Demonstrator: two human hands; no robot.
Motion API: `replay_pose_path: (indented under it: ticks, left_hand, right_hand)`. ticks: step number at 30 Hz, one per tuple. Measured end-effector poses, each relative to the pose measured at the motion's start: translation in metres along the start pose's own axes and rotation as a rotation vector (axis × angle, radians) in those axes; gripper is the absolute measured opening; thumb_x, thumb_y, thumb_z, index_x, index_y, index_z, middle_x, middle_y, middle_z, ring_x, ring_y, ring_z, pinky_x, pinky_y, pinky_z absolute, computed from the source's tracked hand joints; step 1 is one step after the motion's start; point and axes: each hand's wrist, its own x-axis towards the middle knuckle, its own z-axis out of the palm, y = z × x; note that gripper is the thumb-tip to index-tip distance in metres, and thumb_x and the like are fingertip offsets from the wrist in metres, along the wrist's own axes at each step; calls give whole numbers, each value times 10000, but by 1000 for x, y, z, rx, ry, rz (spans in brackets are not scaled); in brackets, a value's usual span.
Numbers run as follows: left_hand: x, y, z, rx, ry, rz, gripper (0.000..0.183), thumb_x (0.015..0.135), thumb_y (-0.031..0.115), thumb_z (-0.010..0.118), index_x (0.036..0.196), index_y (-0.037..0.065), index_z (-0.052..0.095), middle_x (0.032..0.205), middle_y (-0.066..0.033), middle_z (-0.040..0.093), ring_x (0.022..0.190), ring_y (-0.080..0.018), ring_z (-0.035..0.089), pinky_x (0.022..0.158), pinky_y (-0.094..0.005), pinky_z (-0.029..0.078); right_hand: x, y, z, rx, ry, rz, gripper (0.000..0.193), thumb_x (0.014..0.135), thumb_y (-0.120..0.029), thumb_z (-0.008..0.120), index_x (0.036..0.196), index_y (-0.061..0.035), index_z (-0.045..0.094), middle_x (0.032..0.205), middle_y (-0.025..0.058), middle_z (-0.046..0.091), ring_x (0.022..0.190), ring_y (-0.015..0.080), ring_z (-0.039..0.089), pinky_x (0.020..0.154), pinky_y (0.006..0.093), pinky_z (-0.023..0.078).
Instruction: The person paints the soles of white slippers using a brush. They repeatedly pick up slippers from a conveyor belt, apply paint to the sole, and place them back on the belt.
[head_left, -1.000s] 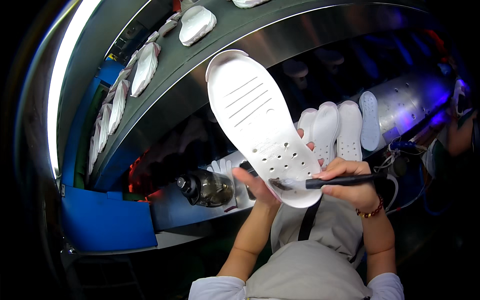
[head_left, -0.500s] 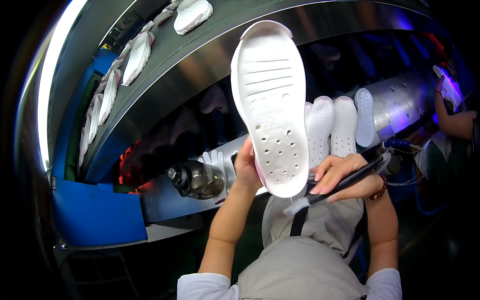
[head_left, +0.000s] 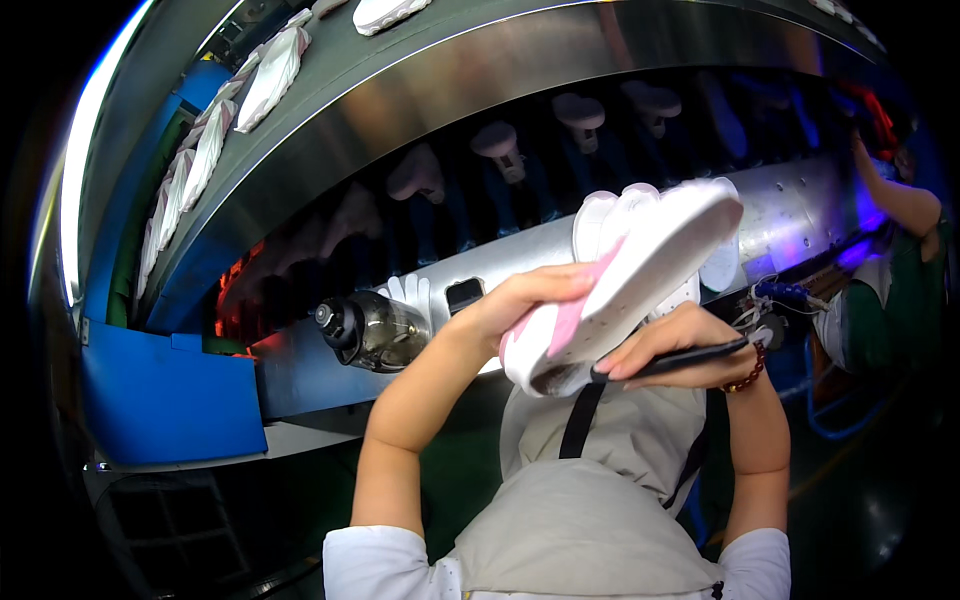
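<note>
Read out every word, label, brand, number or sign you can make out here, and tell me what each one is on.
Readable text: none anywhere in this view.
White and pink shoe sole: tilted and partly blurred; any marking on it can't be read.
Black-handled brush: no lettering legible.
Dark bottle: nothing legible.
Blue panel: no lettering visible.

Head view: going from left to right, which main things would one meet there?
Blue panel, dark see-through bottle, the wearer's left hand, the wearer's right hand, a co-worker's bare arm.
</note>
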Motion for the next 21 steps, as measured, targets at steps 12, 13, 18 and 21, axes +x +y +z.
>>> replay_pose_path:
  ticks: [12,13,18,21]
  left_hand:
    - [-12,-2,-14,-22,182,-251,478,747,304,492,1121,7,457,977,-138,561,796,-195,577,727,-300,457]
    - [-14,-1,-19,-92,198,-283,475,746,307,490,1116,9,461,979,-142,559,797,-201,576,725,-308,457]
    - [-21,4,-13,-151,323,-69,412,727,286,472,1020,1,525,900,-143,584,723,-205,586,668,-318,475]
    - [-22,2,-27,-281,362,-65,428,707,298,485,999,-10,534,865,-142,593,641,-202,586,597,-300,480]
  right_hand:
    - [0,-39,-37,-432,-290,89,156,656,-5,645,808,-16,609,858,108,621,816,205,604,743,277,472]
    - [0,-35,-36,-353,-176,62,154,657,0,643,807,-14,609,859,110,620,822,206,602,746,280,470]
    - [-18,-3,-32,-158,9,54,150,644,17,654,786,-14,617,854,116,621,826,202,602,737,270,472]
    - [-25,-6,-33,-20,111,28,138,638,28,653,768,-4,619,837,134,619,808,210,606,740,277,476]
